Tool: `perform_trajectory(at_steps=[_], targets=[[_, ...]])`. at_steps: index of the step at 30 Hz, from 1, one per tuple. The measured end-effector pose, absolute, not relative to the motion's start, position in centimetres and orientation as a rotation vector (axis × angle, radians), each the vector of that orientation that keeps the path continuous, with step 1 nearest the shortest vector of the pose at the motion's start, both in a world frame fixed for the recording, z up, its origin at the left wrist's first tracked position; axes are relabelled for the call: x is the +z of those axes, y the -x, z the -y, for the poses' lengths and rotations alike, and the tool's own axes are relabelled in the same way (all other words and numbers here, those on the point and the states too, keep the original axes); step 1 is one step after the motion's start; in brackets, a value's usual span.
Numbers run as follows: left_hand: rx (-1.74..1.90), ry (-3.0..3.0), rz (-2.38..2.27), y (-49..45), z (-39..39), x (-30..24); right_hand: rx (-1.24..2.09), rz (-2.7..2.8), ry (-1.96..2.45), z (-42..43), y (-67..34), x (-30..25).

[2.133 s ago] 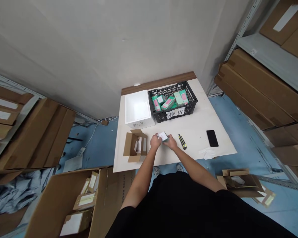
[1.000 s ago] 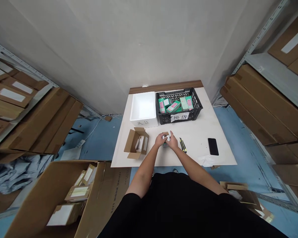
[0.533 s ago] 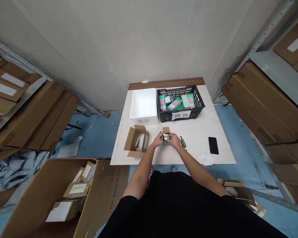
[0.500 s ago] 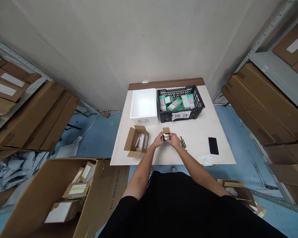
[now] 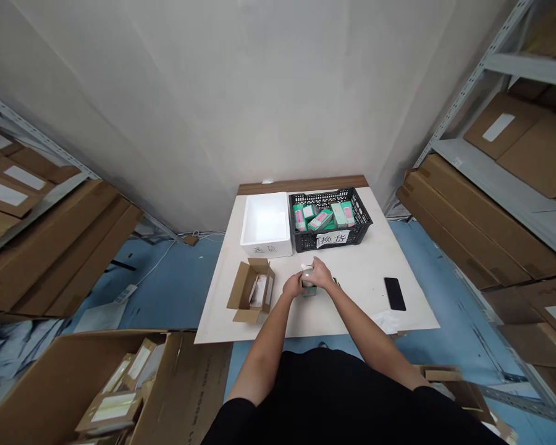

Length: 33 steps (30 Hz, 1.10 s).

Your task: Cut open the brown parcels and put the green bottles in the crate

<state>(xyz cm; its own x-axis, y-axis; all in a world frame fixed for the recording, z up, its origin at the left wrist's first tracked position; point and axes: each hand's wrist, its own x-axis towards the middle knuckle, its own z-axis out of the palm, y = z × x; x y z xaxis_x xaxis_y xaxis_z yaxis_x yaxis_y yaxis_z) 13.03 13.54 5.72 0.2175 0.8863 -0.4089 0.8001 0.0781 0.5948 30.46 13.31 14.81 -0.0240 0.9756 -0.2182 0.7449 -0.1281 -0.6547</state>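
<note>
Both hands meet over the middle of the white table (image 5: 352, 309). My left hand (image 5: 292, 286) and my right hand (image 5: 321, 275) are closed around a small box (image 5: 307, 279), pale on top with a green lower edge, held just above the tabletop. An open brown carton (image 5: 251, 289) with white paper inside lies to the left of my hands. Behind them stand a white foam box (image 5: 265, 224) and a black plastic crate (image 5: 330, 218) holding several green and pink boxes.
A black phone (image 5: 394, 293) and crumpled white paper (image 5: 386, 320) lie at the right of the table. Only a bit of a yellow-black utility knife (image 5: 336, 281) shows beside my right hand. A large open carton (image 5: 97, 389) sits on the blue floor at left. Shelves of brown boxes flank both sides.
The brown flap that stood up above the small box half a second ago no longer shows, and my right hand now lies over the top. The camera has tilted upward.
</note>
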Motion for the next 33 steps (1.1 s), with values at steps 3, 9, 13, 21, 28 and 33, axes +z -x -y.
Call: perform_trajectory(at_steps=[3, 9, 13, 21, 28, 33], targets=[[0.093, -1.706, -1.566, -13.6, -13.1, 6.7, 0.982, 1.656, 1.745, -14.9, -31.7, 20.2], [0.09, -1.616, -1.755, -12.8, -13.1, 12.4, 0.957, 1.602, 1.358, -16.9, -34.2, 30.2], [0.77, -1.529, -1.415, -11.9, -13.3, 19.9, 0.979, 1.578, 1.321, -16.7, -34.9, 32.4], [1.253, -1.516, -1.215, -16.7, -12.6, 30.0, 1.146, 1.436, 1.173, -15.6, -34.7, 32.1], [1.246, -1.234, -0.999, -14.7, -13.5, 30.4, 1.61, 1.447, 0.771, -11.3, -35.0, 27.8], [1.228, -1.263, -1.109, -15.2, -13.6, 30.9, 1.37, 1.372, 0.93, -9.6, -33.1, 26.4]])
